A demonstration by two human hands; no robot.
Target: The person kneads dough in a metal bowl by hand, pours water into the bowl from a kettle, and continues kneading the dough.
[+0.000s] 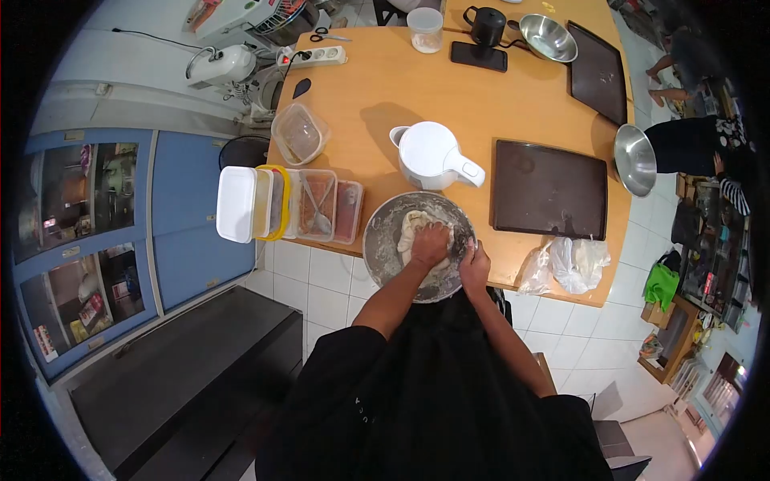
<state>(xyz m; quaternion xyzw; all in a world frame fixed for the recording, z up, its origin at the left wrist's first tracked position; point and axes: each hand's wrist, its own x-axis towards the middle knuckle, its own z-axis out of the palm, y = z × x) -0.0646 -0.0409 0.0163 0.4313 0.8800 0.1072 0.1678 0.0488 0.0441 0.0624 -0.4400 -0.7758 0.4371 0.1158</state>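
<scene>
A wide metal mixing bowl (382,263), its inner wall smeared with flour and dough, sits at the table's front edge close to my body. Inside it lies a lump of pale dough (413,228). My left hand (431,244) is pressed into this dough, fingers bent and partly sunk in it. On the bowl's right side, my right hand (476,264) grips the rim, thumb and fingers wrapped over the edge. Just behind the bowl stands a white pitcher (433,152) with its handle pointing away to the left.
Lidded plastic containers (237,204) and a tub holding a spoon (319,210) stand left. Right are a dark baking tray (549,191), plastic bags (579,264) and a steel bowl (635,160). Farther back are a phone (479,56) and a power strip (321,56). Another person (694,148) stands right.
</scene>
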